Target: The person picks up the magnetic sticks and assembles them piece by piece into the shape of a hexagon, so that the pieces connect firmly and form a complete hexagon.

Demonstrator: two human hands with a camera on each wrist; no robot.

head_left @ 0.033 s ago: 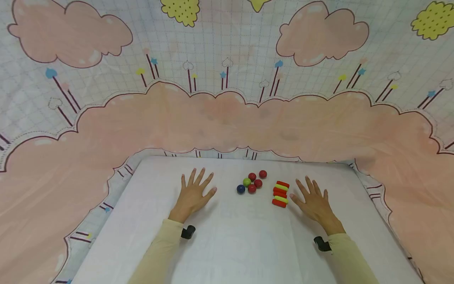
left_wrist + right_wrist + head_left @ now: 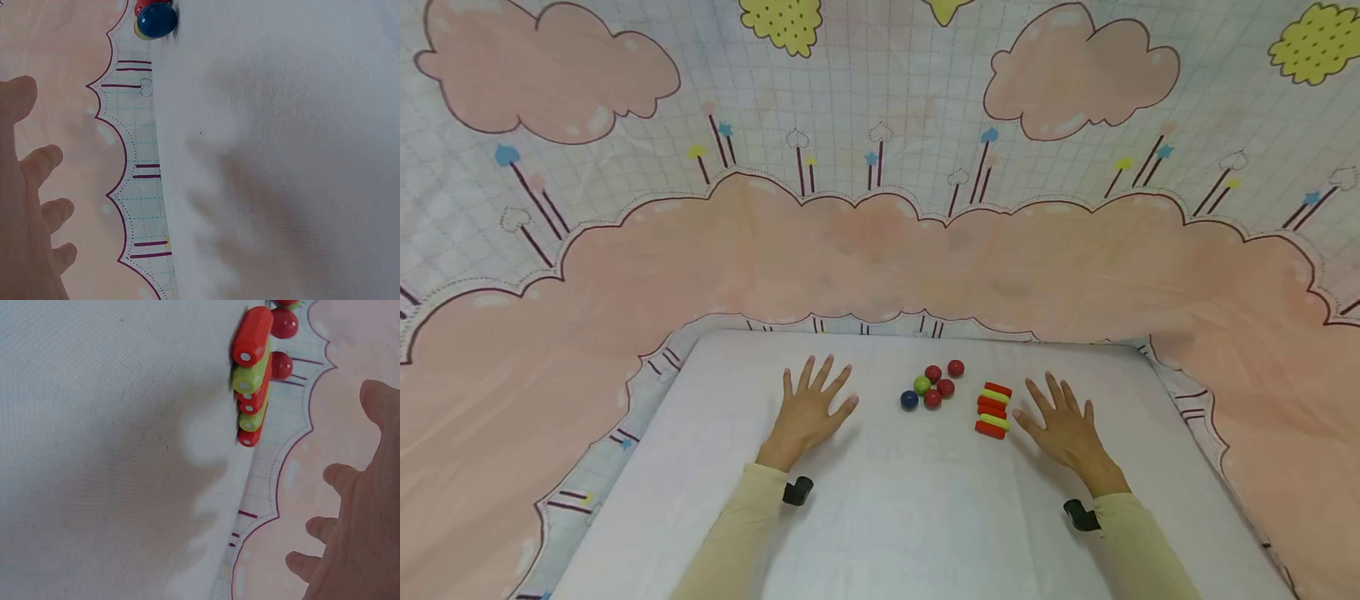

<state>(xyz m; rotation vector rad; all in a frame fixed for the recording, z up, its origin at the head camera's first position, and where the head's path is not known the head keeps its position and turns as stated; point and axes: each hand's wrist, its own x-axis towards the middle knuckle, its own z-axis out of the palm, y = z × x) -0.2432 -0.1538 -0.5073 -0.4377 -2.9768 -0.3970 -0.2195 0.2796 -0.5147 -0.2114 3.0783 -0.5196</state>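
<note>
My left hand point(image 2: 805, 417) is spread palm down over the left part of the white table, fingers apart and holding nothing. The right hand point(image 2: 1063, 429) is likewise spread, its thumb close to the right side of a row of small cylinders point(image 2: 992, 402). These are red and yellow-green, lie side by side, and show pale round spots on their ends in the right wrist view. Between the hands sit a blue ball point(image 2: 909, 401), a green ball point(image 2: 922, 385) and several red balls point(image 2: 946, 387). The blue ball point(image 2: 157, 20) is nearest to the left hand.
A white cover spreads over the table point(image 2: 895, 517). Behind and around it hangs a patterned cloth point(image 2: 880, 258) with pink clouds. Each wrist carries a small black device, one on the left point(image 2: 798, 491) and one on the right point(image 2: 1081, 515).
</note>
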